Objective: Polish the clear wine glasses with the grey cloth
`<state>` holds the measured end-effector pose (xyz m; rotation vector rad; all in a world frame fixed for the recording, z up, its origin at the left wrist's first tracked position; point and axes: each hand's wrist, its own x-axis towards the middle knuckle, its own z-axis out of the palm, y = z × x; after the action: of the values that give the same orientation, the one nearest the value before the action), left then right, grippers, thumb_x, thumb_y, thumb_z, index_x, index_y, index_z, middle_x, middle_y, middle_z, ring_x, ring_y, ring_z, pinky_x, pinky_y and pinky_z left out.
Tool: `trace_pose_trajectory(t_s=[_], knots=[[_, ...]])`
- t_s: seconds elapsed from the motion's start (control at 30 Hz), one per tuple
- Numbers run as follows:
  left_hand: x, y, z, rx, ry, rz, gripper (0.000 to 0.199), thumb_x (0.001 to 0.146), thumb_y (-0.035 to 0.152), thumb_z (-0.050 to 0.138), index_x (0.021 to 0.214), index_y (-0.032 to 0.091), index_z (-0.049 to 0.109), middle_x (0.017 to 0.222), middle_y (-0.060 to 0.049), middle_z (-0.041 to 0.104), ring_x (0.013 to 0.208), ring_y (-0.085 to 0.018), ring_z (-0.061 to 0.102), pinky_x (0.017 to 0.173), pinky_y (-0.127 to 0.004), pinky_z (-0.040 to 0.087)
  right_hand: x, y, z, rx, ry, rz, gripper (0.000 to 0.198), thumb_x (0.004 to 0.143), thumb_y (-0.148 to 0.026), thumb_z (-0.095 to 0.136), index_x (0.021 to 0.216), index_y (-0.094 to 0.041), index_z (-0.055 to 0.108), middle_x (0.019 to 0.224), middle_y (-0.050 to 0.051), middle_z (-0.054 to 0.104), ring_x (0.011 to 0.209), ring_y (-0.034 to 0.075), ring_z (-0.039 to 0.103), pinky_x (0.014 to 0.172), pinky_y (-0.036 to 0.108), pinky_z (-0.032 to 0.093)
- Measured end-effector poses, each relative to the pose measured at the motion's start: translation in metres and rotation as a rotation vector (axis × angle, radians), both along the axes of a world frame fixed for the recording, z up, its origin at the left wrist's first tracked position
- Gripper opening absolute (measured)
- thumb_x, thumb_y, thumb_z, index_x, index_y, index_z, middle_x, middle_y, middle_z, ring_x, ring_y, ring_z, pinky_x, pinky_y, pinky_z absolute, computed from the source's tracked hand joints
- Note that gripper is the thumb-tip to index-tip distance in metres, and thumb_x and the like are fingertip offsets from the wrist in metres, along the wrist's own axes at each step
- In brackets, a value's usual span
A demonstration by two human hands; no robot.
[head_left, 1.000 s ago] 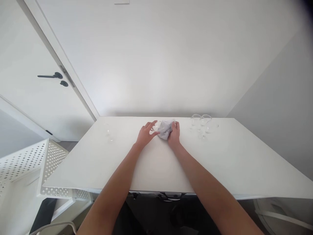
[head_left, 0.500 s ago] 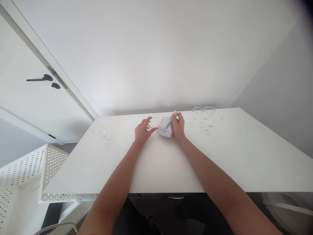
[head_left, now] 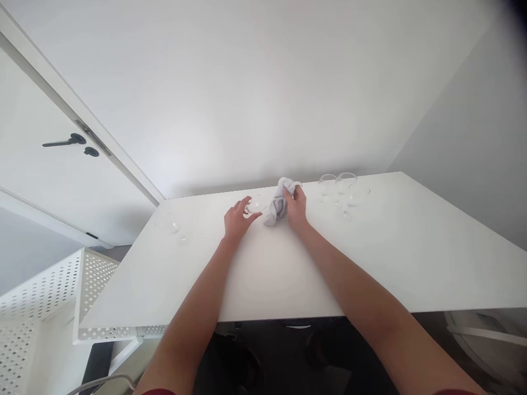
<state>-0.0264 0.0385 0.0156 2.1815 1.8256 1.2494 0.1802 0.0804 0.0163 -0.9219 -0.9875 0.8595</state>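
Your left hand [head_left: 236, 221] holds a glass [head_left: 257, 204] between thumb and fingers, presumably to steady it, while your right hand [head_left: 297, 210] grasps the bunched cloth [head_left: 279, 205], likely for control.

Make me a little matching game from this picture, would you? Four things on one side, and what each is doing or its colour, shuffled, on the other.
1. left hand
2. door handle
3. right hand
4. table

A. white
B. holds a grey cloth
C. black
D. has its fingers around a clear glass

Pairs: 1-D, 2-C, 3-B, 4-A
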Motion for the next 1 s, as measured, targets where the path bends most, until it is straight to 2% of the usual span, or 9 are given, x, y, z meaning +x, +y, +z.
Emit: trace_pose_trajectory(t_s=[0.1,0.23,0.37,0.47,0.57,0.67,0.77,0.87,1.0], knots=[[0.000,-0.001,0.001,0.007,0.024,0.007,0.053,0.080,0.042,0.088,0.128,0.034,0.067,0.114,-0.002,0.076,0.081,-0.019,0.070,0.078,-0.034,0.051,0.002,-0.007,0.007,0.078,-0.146,-0.162,0.032,0.094,-0.057,0.064,0.096,-0.026,0.061,0.103,0.004,0.062,0.101,0.021,0.057,0.084,0.032,0.050],[0.002,-0.001,0.002,0.000,-0.087,-0.033,0.056,0.077,0.041,0.090,0.127,0.034,0.067,0.114,-0.002,0.075,0.079,-0.018,0.068,0.076,-0.033,0.050,0.003,-0.007,0.005,-0.010,-0.082,-0.172,0.034,0.097,-0.059,0.058,0.092,-0.026,0.058,0.084,0.001,0.057,0.082,0.018,0.055,0.075,0.031,0.049],[0.003,0.001,0.000,-0.104,-0.553,-0.116,0.055,0.085,0.053,0.080,0.131,0.029,0.065,0.111,-0.005,0.072,0.069,-0.012,0.060,0.070,-0.030,0.049,0.003,0.004,-0.005,-0.184,0.218,0.016,0.033,0.085,-0.054,0.069,0.085,-0.025,0.054,0.081,-0.002,0.057,0.079,0.017,0.058,0.074,0.029,0.052],[0.001,0.005,-0.003,-0.315,-0.933,-0.254,0.053,0.083,0.064,0.077,0.112,0.021,0.071,0.093,-0.005,0.067,0.060,-0.008,0.051,0.060,-0.027,0.045,0.002,0.010,-0.008,-0.206,0.482,0.203,0.028,0.076,-0.041,0.073,0.088,-0.026,0.053,0.087,-0.002,0.061,0.088,0.019,0.063,0.080,0.031,0.055],[0.000,0.007,-0.007,-0.476,-1.076,-0.393,0.054,0.074,0.067,0.084,0.089,0.018,0.068,0.070,0.001,0.056,0.054,-0.007,0.046,0.054,-0.024,0.041,0.003,0.008,-0.005,-0.175,0.548,0.353,0.026,0.071,-0.028,0.070,0.091,-0.026,0.054,0.095,-0.001,0.067,0.095,0.021,0.065,0.084,0.035,0.056],[0.003,0.006,-0.008,-0.534,-1.056,-0.443,0.053,0.069,0.064,0.088,0.084,0.018,0.065,0.060,0.005,0.049,0.051,-0.007,0.045,0.050,-0.022,0.037,0.004,0.001,-0.001,-0.172,0.499,0.461,0.030,0.066,-0.019,0.068,0.092,-0.026,0.055,0.096,-0.001,0.069,0.096,0.023,0.065,0.082,0.036,0.056],[0.006,0.005,-0.007,-0.513,-1.015,-0.404,0.051,0.064,0.055,0.095,0.086,0.019,0.066,0.060,0.006,0.049,0.047,-0.005,0.041,0.047,-0.021,0.033,0.005,-0.006,0.005,-0.188,0.432,0.561,0.034,0.063,-0.016,0.067,0.095,-0.025,0.059,0.094,0.000,0.070,0.099,0.025,0.066,0.084,0.039,0.056],[0.007,0.005,-0.005,-0.426,-1.064,-0.349,0.049,0.063,0.050,0.096,0.082,0.019,0.062,0.065,0.006,0.051,0.046,-0.004,0.041,0.046,-0.021,0.033,0.004,-0.011,0.009,-0.211,0.375,0.636,0.035,0.067,-0.022,0.072,0.100,-0.026,0.062,0.099,0.002,0.072,0.104,0.028,0.066,0.089,0.043,0.057],[0.003,0.009,-0.002,-0.279,-1.167,-0.297,0.047,0.064,0.044,0.096,0.081,0.020,0.060,0.069,0.006,0.050,0.048,-0.004,0.042,0.047,-0.021,0.036,-0.001,-0.006,0.003,-0.250,0.336,0.574,0.036,0.075,-0.039,0.076,0.106,-0.028,0.062,0.108,0.004,0.073,0.108,0.029,0.067,0.089,0.044,0.058]])
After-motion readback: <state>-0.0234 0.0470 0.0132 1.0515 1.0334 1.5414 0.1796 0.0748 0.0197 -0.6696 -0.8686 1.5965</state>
